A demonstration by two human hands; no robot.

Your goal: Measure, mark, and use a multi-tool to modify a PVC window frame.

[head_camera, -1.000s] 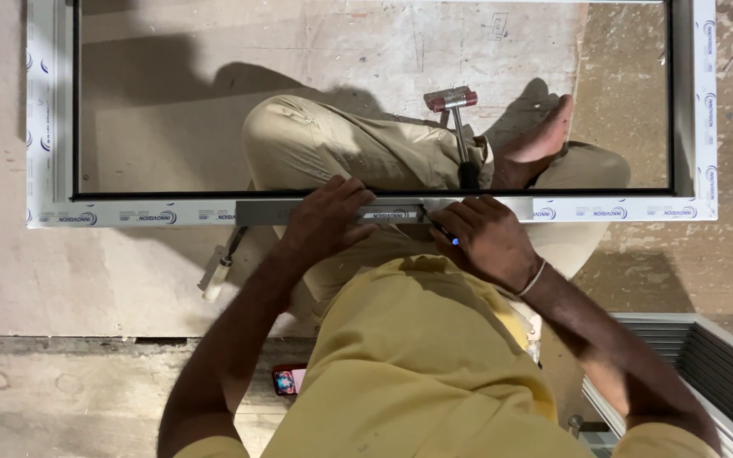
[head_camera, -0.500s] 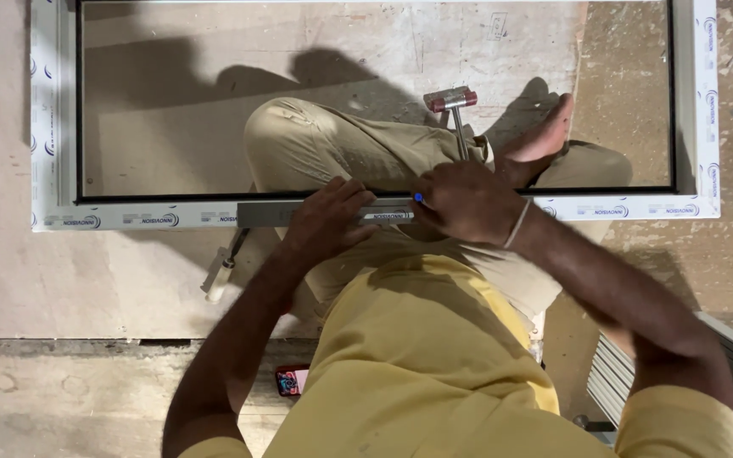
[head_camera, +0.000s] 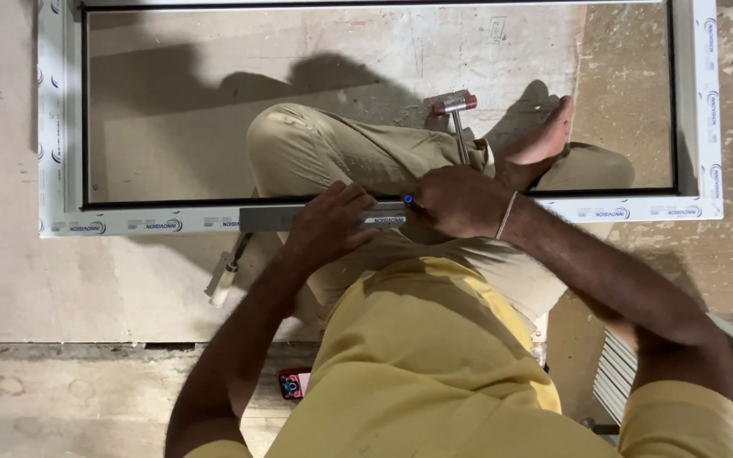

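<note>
White plastic frames the window [head_camera: 61, 127] lying flat on the floor, glass filling it. At its lower rail we see a scraper [head_camera: 224, 276] on the floor, then a grey metal ruler [head_camera: 269, 218] laid along the rail. Our left hand [head_camera: 326, 225] presses flat on the ruler, fingers spread. Our right hand [head_camera: 460, 201], just beside it, is closed around a blue pen [head_camera: 411, 203] whose tip meets the ruler's edge. Farther up, a hammer [head_camera: 456, 114] rests on the glass.

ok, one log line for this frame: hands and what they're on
left hand: flat on grey metal ruler | right hand: holds blue pen at ruler | under: white window frame | mallet untouched
</note>
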